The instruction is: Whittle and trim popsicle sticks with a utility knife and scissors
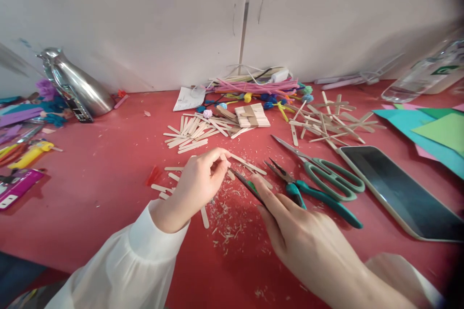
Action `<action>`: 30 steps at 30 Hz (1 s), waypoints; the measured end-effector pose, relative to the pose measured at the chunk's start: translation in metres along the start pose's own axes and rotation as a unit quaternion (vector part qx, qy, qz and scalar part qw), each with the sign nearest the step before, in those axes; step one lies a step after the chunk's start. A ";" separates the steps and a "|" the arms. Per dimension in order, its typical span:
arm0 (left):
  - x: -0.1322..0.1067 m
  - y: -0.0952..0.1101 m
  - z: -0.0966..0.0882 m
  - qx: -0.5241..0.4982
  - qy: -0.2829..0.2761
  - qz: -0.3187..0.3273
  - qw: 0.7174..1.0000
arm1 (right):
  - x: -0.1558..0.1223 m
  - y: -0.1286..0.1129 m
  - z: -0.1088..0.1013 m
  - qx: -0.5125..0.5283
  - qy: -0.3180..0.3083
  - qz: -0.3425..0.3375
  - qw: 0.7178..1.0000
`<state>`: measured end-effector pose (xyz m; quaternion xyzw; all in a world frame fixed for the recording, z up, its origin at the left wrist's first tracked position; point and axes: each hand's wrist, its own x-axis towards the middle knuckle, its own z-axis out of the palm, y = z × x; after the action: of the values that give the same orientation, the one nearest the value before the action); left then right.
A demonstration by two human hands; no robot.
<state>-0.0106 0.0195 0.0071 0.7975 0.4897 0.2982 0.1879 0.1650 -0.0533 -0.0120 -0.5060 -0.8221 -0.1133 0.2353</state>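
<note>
My left hand (203,174) is closed in a pinch, thumb against forefinger; what sits between the fingertips is too small to make out. In my right hand (300,236) is a slim dark tool with a green part (252,186), its forefinger stretched along the top. The tool's narrow tip reaches the left fingertips. Just beyond them lie loose craft sticks (250,164). Pale wood shavings (228,231) are scattered on the red table (123,178) beneath both hands. More craft sticks stick out from behind my left wrist.
Right of my hands lie pliers (326,203), green-handled scissors (333,178) and a phone (402,193). Behind are craft stick piles (195,130), a banded stick bundle (253,115) and pink pipe cleaners (253,87). A metal jug (79,82) stands back left; a clear bottle (416,77) is back right.
</note>
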 end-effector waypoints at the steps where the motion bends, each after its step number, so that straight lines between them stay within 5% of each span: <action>1: -0.001 0.001 0.000 0.005 0.000 -0.001 1.000 | 0.000 -0.001 0.000 0.008 0.000 0.001 1.000; 13: 0.000 0.008 -0.003 0.001 -0.008 -0.008 1.000 | 0.001 -0.004 -0.004 0.187 -0.061 0.087 0.977; 20: 0.000 0.001 -0.001 -0.026 -0.001 -0.023 0.999 | -0.003 0.000 -0.003 0.074 0.005 0.036 0.997; 30: -0.001 -0.003 0.002 -0.026 0.005 -0.032 0.999 | -0.003 0.001 -0.003 0.063 -0.004 0.021 0.998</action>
<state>-0.0115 0.0201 0.0036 0.7746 0.5081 0.3087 0.2158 0.1676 -0.0564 -0.0109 -0.5081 -0.8176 -0.0545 0.2654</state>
